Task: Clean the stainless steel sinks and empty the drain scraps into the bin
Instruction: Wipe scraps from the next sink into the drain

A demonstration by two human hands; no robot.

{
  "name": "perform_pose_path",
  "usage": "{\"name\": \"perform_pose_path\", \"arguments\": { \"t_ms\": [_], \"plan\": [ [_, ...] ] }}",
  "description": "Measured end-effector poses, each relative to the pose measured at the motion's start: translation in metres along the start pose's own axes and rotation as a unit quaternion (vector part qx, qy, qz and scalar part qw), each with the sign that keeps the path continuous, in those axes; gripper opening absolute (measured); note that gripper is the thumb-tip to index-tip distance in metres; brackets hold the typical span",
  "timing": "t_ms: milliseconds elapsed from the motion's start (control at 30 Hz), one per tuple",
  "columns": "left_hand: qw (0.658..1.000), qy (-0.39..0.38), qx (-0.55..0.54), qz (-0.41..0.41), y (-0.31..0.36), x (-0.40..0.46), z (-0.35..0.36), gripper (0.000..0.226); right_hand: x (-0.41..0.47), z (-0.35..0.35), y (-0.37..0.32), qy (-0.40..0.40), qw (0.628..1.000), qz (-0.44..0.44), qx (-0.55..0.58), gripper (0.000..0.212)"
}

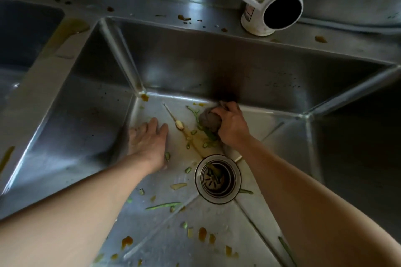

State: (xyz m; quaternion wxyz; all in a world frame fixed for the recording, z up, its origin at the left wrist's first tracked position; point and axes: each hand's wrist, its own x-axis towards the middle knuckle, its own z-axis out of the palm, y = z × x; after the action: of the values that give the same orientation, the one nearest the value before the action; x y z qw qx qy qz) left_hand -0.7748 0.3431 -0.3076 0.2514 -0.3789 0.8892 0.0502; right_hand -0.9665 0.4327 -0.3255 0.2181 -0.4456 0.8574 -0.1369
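- The right hand grips a balled grey scouring pad, fingers curled round it, pressed to the sink floor near the back wall.
- The left hand lies flat, fingers straight, on the floor by the left wall, holding nothing; it looks like a brace.
- Green and orange scraps litter the floor, some just beside the pad and a few in the drain strainer, which sits in front of the pad.
- To my eye, the scrub goes best in firm strokes from the back corners toward the strainer, herding bits there rather than scattering them.
- Brown splashes dot the rim beside the white faucet; those likely need a pass too.
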Motion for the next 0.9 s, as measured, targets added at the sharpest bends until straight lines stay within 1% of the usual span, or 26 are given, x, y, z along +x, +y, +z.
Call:
{"name": "perform_pose_path", "arguments": {
  "t_ms": [67,200,333,367,400,467,533,600,667,733,833,900],
  "plan": [
    [1.0,0.005,-0.003,0.002,-0.002,-0.001,0.002,0.098,-0.018,0.008,0.002,-0.021,0.999,-0.026,0.016,0.046],
    [1.0,0.0,0.007,0.008,-0.005,-0.009,0.0,0.096,-0.069,0.02,0.005,-0.079,0.995,-0.042,0.037,0.041],
    [1.0,-0.011,-0.009,-0.011,-0.01,-0.024,0.0,0.099,-0.08,-0.004,0.0,-0.135,0.989,0.001,0.068,0.039],
    [1.0,-0.013,-0.019,-0.017,-0.012,-0.028,0.001,0.099,-0.079,-0.012,-0.005,-0.131,0.988,0.011,0.075,0.041],
    [0.999,-0.011,-0.03,-0.02,-0.017,-0.031,0.002,0.097,-0.074,-0.02,-0.012,-0.111,0.99,0.015,0.084,0.044],
    [0.999,-0.006,-0.045,-0.017,-0.021,-0.034,0.004,0.091,-0.059,-0.034,-0.028,-0.035,0.996,0.018,0.085,0.048],
    [0.999,0.003,-0.046,-0.013,-0.024,-0.034,0.005,0.086,-0.032,-0.039,-0.043,0.033,0.997,-0.013,0.069,0.05],
    [0.999,0.009,-0.047,-0.008,-0.025,-0.034,0.008,0.089,-0.003,-0.032,-0.053,0.062,0.996,-0.059,0.0,0.045],
    [0.999,0.01,-0.049,-0.006,-0.026,-0.033,0.011,0.092,0.015,-0.018,-0.059,0.056,0.99,-0.084,-0.1,0.04],
    [0.999,0.014,-0.048,-0.009,-0.027,-0.03,0.014,0.091,0.022,-0.003,-0.061,0.046,0.983,-0.098,-0.145,0.04],
    [0.999,0.022,-0.031,-0.015,-0.026,-0.026,0.015,0.088,0.026,0.011,-0.059,0.02,0.987,-0.117,-0.111,0.047],
    [0.999,0.017,-0.024,-0.021,-0.024,-0.026,0.016,0.088,0.025,0.012,-0.054,-0.026,0.989,-0.121,-0.081,0.049]
  ]
}}
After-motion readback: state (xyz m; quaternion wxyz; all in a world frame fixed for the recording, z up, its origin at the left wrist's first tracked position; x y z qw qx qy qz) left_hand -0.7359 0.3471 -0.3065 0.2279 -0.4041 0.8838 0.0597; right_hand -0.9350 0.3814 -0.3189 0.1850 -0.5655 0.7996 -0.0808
